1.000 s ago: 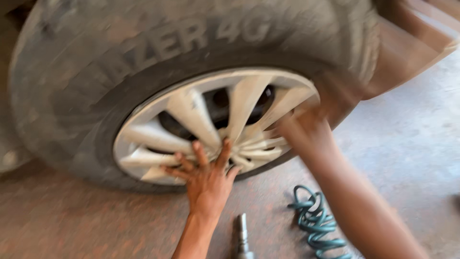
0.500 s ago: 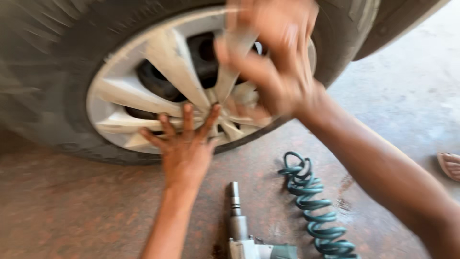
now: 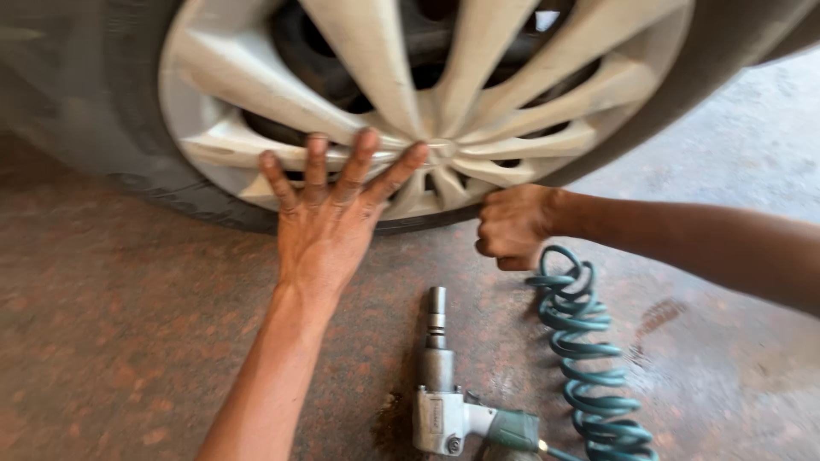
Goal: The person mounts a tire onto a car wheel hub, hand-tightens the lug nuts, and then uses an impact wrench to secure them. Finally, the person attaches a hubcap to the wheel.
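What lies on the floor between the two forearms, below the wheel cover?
In the head view: an impact wrench, its coiled teal hose alongside.

The top edge cuts off the wheel cover (image 3: 444,102) and tyre (image 3: 102,94), whose left side is blurred. The left hand (image 3: 329,218) hides part of the lower spokes. The wrench (image 3: 444,393) and hose (image 3: 589,358) run off the bottom edge. The right hand (image 3: 512,226) is fisted; nothing shows inside.
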